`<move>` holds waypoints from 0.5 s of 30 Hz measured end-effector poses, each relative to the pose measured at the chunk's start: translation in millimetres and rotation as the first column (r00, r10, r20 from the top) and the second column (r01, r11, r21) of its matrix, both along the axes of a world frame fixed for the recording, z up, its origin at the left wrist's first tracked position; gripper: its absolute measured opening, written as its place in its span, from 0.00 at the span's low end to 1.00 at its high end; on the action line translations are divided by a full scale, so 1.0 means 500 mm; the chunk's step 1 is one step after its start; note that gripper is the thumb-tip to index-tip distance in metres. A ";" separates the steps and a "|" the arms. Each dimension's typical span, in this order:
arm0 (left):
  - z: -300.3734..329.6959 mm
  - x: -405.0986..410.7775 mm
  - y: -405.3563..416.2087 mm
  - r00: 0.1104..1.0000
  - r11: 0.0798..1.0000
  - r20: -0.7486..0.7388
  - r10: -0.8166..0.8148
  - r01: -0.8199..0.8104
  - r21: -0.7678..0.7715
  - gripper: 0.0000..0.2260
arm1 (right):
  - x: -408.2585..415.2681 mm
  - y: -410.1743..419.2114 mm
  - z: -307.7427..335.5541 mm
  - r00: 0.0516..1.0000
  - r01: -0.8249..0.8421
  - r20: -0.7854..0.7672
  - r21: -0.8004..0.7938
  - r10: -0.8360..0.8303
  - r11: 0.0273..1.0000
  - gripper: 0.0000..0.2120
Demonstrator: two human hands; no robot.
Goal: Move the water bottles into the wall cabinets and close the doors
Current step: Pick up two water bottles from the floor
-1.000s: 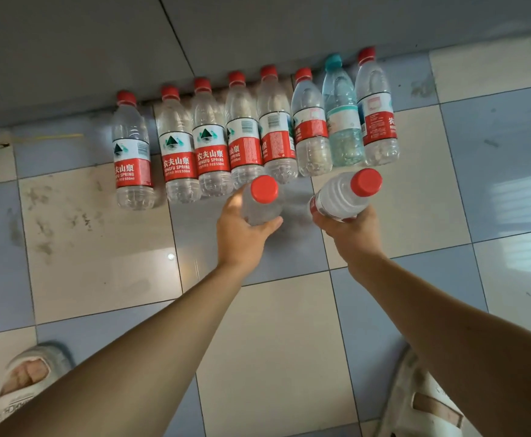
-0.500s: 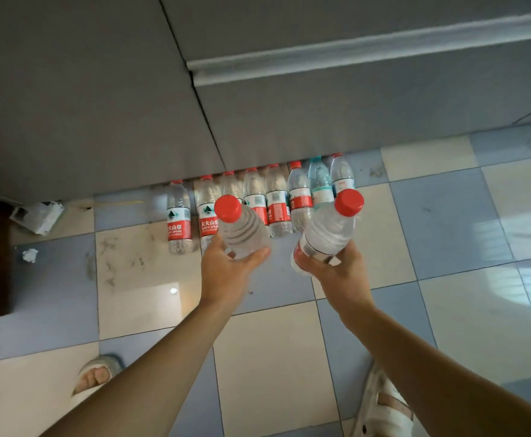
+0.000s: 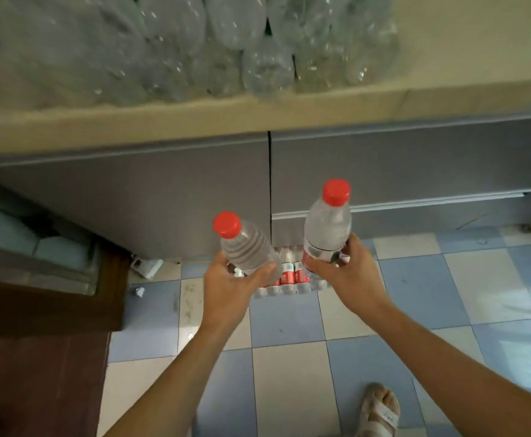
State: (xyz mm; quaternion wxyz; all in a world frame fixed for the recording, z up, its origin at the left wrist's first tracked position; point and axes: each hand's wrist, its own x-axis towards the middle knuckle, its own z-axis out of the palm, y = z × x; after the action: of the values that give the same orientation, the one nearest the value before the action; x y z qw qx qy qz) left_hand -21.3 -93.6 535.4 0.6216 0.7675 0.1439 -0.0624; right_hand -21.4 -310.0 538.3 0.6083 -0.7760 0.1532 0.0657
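From the head camera, looking down, we see our two bare forearms reaching forward over a floor of blue and cream checkered tiles [image 3: 289, 313]. Our left hand [image 3: 231, 287] is wrapped around the lower body of a clear water bottle with a red cap [image 3: 245, 247], which tilts up and to the left, its cap pointing toward us. Our right hand [image 3: 349, 275] grasps a second clear water bottle [image 3: 327, 225] by its red and white label band; this one stands closer to upright and sits higher in the picture than the left one, the two bottles apart from each other. Between and behind our hands, a row of more bottles [image 3: 289, 275] with red labels stands on the floor against the base of grey cabinet doors [image 3: 163, 197], partly hidden by our hands. Above the doors runs a pale countertop edge [image 3: 257, 116], and on top of it lies a blurred heap of clear plastic bottles [image 3: 194, 42]. At the left we see a dark brown wooden surface [image 3: 43, 310] and a small white scrap [image 3: 139, 291] on the tiles. Low on the right, one foot in a light sandal [image 3: 379, 408] rests on the floor.
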 end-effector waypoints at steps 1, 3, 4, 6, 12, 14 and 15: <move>0.048 0.003 0.018 1.000 1.000 0.028 0.003 -0.003 0.002 0.23 | 0.009 0.017 0.052 1.000 -0.011 0.027 -0.003 0.011 1.000 0.28; 0.136 0.019 0.061 0.997 1.000 0.077 0.006 -0.006 0.009 0.23 | 0.027 0.057 0.152 0.997 -0.033 0.075 -0.007 0.033 0.999 0.27; 0.177 0.033 0.085 0.995 1.000 0.103 0.001 -0.002 0.014 0.23 | 0.036 0.081 0.197 0.995 -0.036 0.097 -0.002 0.036 0.999 0.27; 0.254 0.070 0.136 0.984 1.000 0.175 -0.019 0.016 0.019 0.20 | 0.058 0.129 0.278 0.987 -0.035 0.156 -0.003 0.035 0.999 0.25; 0.489 0.179 0.314 0.926 0.991 0.360 -0.117 0.131 -0.016 0.20 | 0.128 0.304 0.492 0.956 0.017 0.294 0.009 -0.019 1.000 0.27; 0.569 0.215 0.372 0.903 0.989 0.406 -0.139 0.147 0.012 0.21 | 0.157 0.360 0.564 0.939 0.036 0.343 0.003 -0.035 0.999 0.25; 0.609 0.232 0.398 0.891 0.988 0.429 -0.150 0.155 0.025 0.21 | 0.170 0.385 0.602 0.928 0.046 0.370 -0.002 -0.042 0.999 0.25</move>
State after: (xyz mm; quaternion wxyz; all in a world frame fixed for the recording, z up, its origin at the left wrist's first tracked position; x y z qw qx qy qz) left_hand 94.8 105.2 840.0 0.6348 0.7683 -0.0575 0.0589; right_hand 63.8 -117.7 839.1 0.6235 -0.7740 0.0537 -0.0963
